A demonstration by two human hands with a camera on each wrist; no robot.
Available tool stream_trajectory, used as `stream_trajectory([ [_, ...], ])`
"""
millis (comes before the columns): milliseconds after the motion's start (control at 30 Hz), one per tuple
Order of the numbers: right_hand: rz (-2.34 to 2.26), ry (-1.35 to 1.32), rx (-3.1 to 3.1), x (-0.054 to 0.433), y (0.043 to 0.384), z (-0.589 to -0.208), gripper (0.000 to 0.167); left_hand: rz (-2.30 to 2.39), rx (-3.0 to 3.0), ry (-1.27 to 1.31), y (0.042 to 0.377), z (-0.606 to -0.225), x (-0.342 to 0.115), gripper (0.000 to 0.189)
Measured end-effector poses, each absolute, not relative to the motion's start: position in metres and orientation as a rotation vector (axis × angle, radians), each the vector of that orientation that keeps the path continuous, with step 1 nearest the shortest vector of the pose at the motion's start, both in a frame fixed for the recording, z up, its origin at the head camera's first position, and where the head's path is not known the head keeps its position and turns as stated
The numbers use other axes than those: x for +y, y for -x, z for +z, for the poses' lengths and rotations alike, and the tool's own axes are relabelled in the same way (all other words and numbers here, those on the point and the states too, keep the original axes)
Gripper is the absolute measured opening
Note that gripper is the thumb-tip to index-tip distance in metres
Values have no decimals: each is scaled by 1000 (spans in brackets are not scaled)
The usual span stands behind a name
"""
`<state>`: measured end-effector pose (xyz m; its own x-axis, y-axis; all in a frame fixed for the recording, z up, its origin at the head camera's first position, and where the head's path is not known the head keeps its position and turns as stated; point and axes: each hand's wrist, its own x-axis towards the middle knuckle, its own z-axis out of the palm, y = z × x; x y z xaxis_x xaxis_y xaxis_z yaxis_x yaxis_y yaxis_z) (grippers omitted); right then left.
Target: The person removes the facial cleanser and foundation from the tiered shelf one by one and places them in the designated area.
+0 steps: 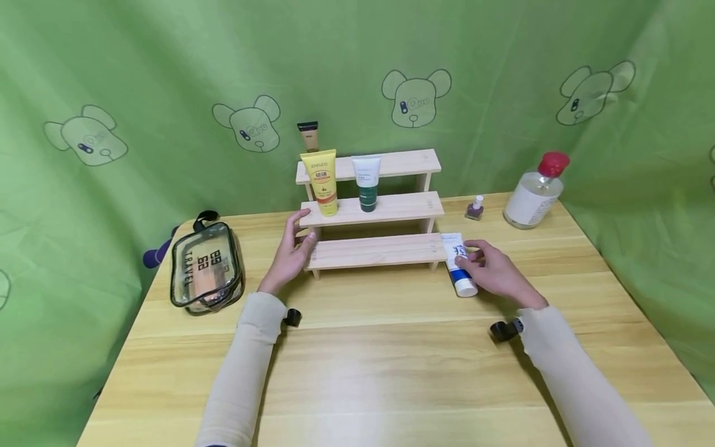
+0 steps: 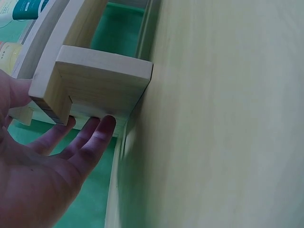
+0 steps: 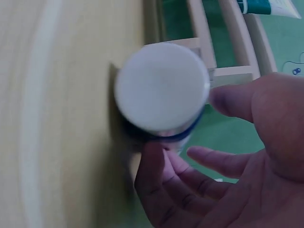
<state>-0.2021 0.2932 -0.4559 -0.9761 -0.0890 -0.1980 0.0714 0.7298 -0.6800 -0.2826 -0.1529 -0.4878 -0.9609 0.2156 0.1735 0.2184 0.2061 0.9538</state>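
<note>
A three-tier wooden display rack stands at the back middle of the table. At its left end my left hand touches the step ends, fingers loosely extended; in the left wrist view these fingers lie by the end leg. My right hand grips a white and blue squeeze tube beside the rack's right end, thumb on one side and fingers on the other. Its round white cap faces the right wrist camera. A yellow tube and a white and green tube stand on the middle step.
A beige tube with a black end stands on the top step. At the left lies a clear travel pouch. A purple nail polish bottle and a red-capped clear bottle stand at the back right. Green curtain hangs behind.
</note>
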Motion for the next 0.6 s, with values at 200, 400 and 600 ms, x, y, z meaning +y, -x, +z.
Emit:
stream_trajectory([
  [200,-1128,13,2734,295,203,-448,75,-1927,-2435,447,282,-489,-153,59],
  [400,-1194,40,2810,284,206,-438,63,-1924,-2436,445,282,-490,-152,59],
  [600,-1313,92,2856,265,209,-424,50,-1911,-2449,426,282,-489,-154,59],
])
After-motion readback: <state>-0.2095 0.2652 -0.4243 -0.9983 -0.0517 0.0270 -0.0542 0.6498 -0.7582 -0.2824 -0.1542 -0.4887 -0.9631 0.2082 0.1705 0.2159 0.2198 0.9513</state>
